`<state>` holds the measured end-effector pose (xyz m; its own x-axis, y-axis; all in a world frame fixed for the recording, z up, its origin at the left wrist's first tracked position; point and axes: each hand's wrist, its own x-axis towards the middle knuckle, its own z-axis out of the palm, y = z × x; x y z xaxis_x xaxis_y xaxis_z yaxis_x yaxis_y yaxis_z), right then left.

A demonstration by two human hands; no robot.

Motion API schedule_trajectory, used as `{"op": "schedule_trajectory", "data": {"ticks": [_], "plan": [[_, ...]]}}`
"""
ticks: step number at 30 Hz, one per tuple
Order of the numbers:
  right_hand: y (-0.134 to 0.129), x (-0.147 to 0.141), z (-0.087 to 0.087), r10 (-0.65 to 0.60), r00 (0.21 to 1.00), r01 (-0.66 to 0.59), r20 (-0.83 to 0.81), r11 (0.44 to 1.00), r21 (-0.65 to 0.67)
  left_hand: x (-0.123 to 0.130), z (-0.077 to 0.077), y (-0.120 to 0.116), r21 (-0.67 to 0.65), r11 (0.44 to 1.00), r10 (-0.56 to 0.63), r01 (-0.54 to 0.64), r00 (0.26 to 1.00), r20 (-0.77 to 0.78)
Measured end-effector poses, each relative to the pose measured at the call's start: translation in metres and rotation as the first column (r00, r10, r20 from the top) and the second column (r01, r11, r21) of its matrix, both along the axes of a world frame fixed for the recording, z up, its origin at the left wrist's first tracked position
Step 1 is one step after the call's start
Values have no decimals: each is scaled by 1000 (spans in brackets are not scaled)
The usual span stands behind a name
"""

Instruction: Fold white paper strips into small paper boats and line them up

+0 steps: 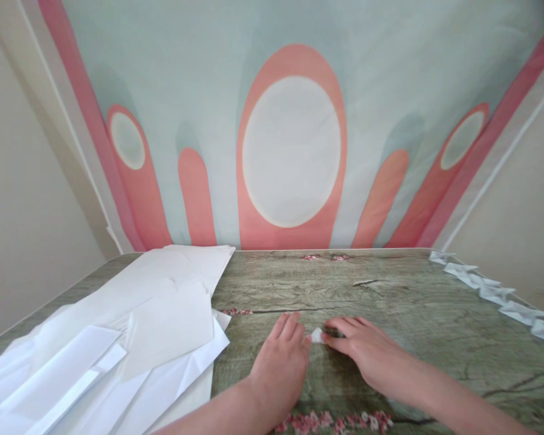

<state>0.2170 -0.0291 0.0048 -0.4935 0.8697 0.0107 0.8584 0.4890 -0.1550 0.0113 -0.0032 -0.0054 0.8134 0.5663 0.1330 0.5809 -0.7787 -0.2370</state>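
Between my two hands, on the wood-patterned table, is a small piece of folded white paper [317,335]. My left hand [284,356] lies on its left side, with thumb and fingers close together at the paper's edge. From the right, my right hand [360,344] pinches the paper's other edge between thumb and fingertips. Much of the paper is covered by the fingers, so its full shape is hidden. The tabletop [299,284] shows beyond both hands.
White paper sheets [176,320], some folded, are heaped on the table's left side. A row of several small folded paper pieces [496,294] runs along the right edge. Behind the table hangs a pink and pale green backdrop [292,57].
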Motion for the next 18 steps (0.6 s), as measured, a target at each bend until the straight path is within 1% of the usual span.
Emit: {"op": "schedule_trajectory", "data": {"ticks": [5, 9, 12, 15, 18], "plan": [[-2, -7, -4, 18, 998, -16, -55, 999, 32, 0, 2, -1, 19, 1000, -17, 18, 1000, -17], [-3, -12, -11, 10, 998, -7, -56, 998, 57, 3, -2, -3, 60, 996, -66, 72, 994, -92], [-1, -11, -13, 0, 998, 3, -58, 998, 57, 6, -5, -4, 70, 992, -96, 107, 986, -137], [3, -8, -15, 19, 992, -13, -122, 999, 47, 7, -6, -4, 74, 991, -102, 113, 985, -142], [8, -6, -22, 18, 981, -4, -193, 997, 72, 7, -4, -3, 71, 991, -106, 116, 985, -134]]}}
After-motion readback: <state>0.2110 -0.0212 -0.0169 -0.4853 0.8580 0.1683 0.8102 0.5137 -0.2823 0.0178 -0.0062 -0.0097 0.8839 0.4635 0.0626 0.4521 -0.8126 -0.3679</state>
